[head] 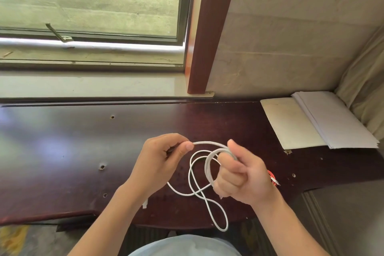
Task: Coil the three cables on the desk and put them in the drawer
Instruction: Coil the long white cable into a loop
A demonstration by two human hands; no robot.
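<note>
I hold the white cable (207, 164) above the dark table (62, 141) with both hands. My right hand (243, 176) is curled into a fist round the few turns already wound, thumb up. My left hand (164, 158) pinches the next stretch between thumb and fingertips, feeding it across. The rest hangs in loose loops that cross each other and droop over the table's front edge toward my lap.

That crossing is my worry: if I pull hard, I think it could tighten into a knot or twist the coil. The turns in my right fist look uneven too, so easing my grip might let them spring apart. A red cable (272, 178) peeks out behind my right wrist, close enough to snag. I see neither a third cable nor the drawer.
</note>
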